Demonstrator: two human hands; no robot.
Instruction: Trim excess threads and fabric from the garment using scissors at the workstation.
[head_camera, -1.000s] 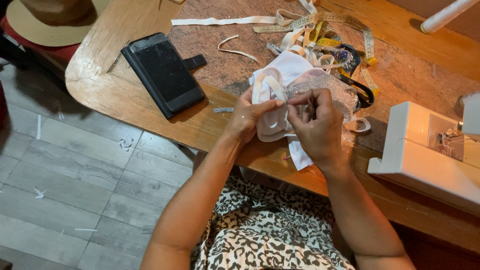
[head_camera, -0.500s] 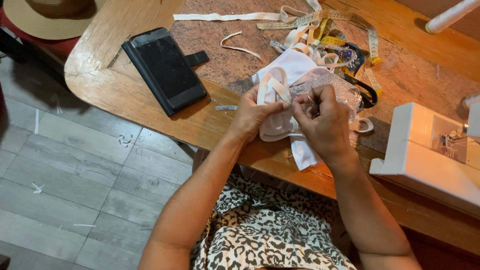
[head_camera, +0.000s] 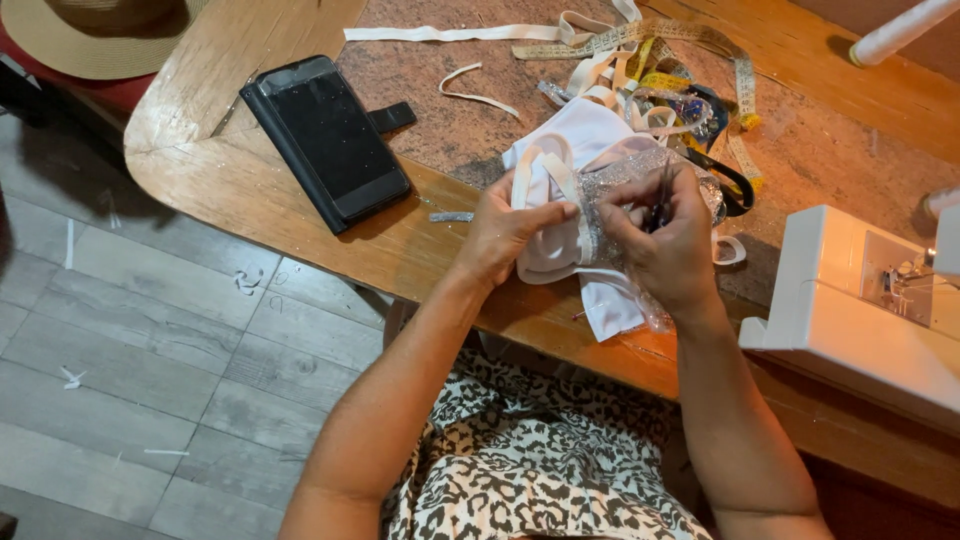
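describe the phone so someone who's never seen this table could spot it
Start at the rounded left corner of the wooden table. The phone lies there in a black wallet case, left of the left hand. It is the only flat, dark rectangle among pale straps.

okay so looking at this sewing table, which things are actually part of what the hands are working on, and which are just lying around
In hand:
left hand gripping the white fabric piece
right hand holding a small dark tool against the sparkly trim

Lying about:
phone in black case
measuring tape
white elastic strips
sewing machine
straw hat
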